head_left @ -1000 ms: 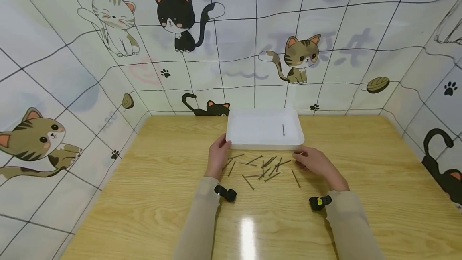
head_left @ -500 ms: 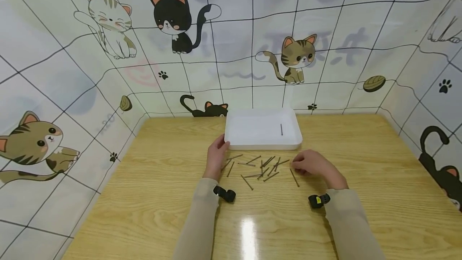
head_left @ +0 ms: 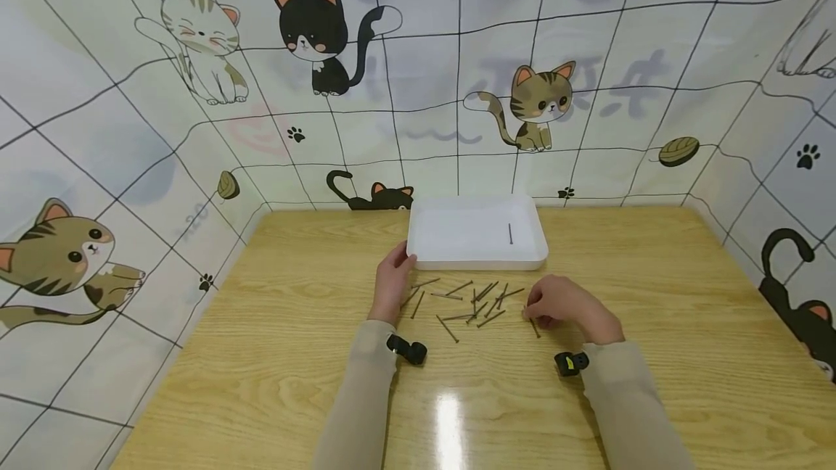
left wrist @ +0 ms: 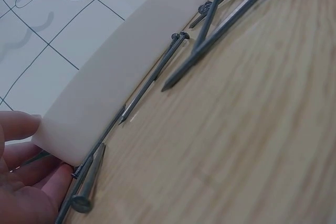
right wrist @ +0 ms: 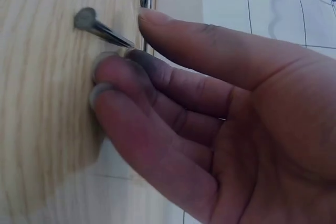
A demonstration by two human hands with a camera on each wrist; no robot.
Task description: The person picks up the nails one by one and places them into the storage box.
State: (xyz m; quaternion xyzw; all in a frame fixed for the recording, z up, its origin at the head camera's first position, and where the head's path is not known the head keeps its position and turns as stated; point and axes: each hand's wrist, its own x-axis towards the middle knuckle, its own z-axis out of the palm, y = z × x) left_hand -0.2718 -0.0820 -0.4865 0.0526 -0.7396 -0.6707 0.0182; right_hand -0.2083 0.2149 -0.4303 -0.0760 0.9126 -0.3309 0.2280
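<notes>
A white tray (head_left: 457, 231) stands at the back of the table with one nail (head_left: 511, 234) lying in it. My left hand (head_left: 390, 283) holds the tray's front left corner, thumb at the rim and fingers lower down, as the left wrist view shows. Several loose nails (head_left: 491, 320) lie scattered in front of the tray. At their right side, my right hand (head_left: 567, 303) reaches over a single nail (right wrist: 102, 29). In the right wrist view its thumb and curved fingers stand apart, with the nail's point right at the index fingertip.
The wooden table (head_left: 294, 383) meets cat-patterned walls (head_left: 431, 93) at the back and sides. Black wrist cameras are strapped at both sleeves. Some nails (left wrist: 89, 182) lie close beside the left fingers, along the tray's front wall.
My right hand has moved from the tray's front right corner down to the single nail at the right, covering its upper part. The left hand stays at the tray corner.
</notes>
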